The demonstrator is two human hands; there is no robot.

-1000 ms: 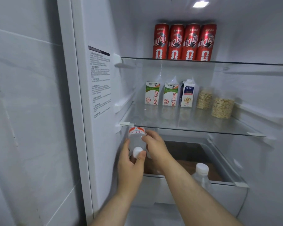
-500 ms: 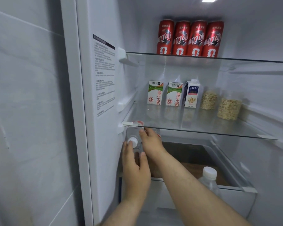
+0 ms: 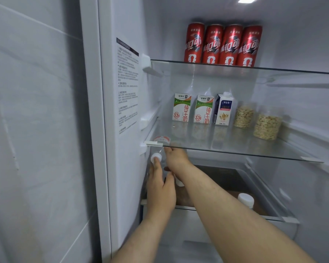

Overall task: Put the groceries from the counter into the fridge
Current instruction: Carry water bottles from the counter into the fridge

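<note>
Only bare hands and forearms show of the person. The right forearm (image 3: 228, 205) carries fine dark hairs along its length, and the left forearm (image 3: 139, 240) looks smoother. The left hand (image 3: 160, 188) and right hand (image 3: 176, 158) are ungloved.

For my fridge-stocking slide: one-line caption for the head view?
Left hand presses the cap of a lying water bottle, right hand at its side, beneath the fridge's glass shelf.

Middle glass shelf (image 3: 226, 144) bare in front, cartons (image 3: 202, 109) and jars (image 3: 267, 126) along its back, upright bottle (image 3: 245, 200) in drawer (image 3: 262, 185).
</note>
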